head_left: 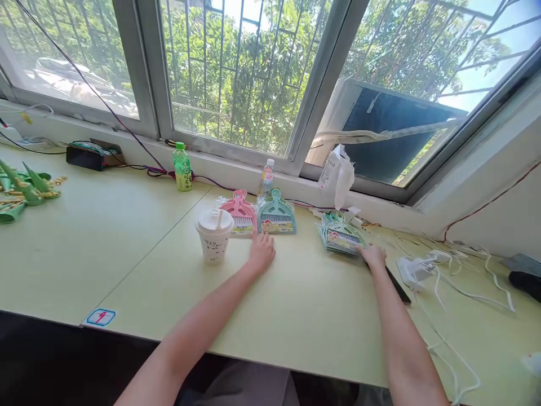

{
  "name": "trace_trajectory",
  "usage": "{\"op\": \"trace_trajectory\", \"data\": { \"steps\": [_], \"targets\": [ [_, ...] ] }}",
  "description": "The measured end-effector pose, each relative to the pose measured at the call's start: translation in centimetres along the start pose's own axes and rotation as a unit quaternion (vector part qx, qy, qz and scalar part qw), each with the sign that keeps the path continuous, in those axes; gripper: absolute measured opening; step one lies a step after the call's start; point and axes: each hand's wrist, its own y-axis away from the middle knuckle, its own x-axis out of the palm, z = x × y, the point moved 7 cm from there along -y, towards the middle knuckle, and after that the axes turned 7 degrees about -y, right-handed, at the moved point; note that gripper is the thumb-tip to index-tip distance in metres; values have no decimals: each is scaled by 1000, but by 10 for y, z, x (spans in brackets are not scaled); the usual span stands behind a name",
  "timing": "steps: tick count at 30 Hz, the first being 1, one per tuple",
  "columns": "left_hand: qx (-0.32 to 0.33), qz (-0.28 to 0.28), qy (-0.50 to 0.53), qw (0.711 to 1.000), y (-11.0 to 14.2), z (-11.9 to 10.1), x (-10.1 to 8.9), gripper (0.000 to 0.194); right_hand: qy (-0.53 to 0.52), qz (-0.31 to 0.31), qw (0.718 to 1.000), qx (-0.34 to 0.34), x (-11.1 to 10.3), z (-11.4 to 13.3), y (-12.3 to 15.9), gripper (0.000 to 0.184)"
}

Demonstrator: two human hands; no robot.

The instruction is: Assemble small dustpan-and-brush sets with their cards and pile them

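My left hand [261, 252] rests on the pale green table [127, 237], fingers curled loosely, its tips at the near edge of a teal mini dustpan set [276, 214]. A pink mini dustpan set [239, 213] lies just left of the teal one. My right hand [372, 255] reaches to a stack of packaged teal dustpan sets [339, 233] and touches its near right corner; its fingers are mostly hidden. A white lidded cup with a straw [214, 233] stands left of my left hand.
A green drink bottle [182, 166] and a clear water bottle [266, 179] stand by the window sill. A white bag [338, 175] leans at the sill. White cables and a charger [422, 269] lie right. Green pieces [23, 189] lie far left.
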Motion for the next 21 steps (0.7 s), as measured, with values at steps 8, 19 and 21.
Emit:
{"op": "trace_trajectory", "data": {
  "steps": [8,19,21],
  "targets": [
    [3,-21,28,999,3,-3,-8,30,306,177,811,-466,155,106,123,52],
    [-161,125,453,868,-4,9,7,29,184,131,872,-435,207,136,142,21],
    [-194,225,600,743,-3,6,21,43,110,80,896,-422,175,140,137,20]
  ]
}}
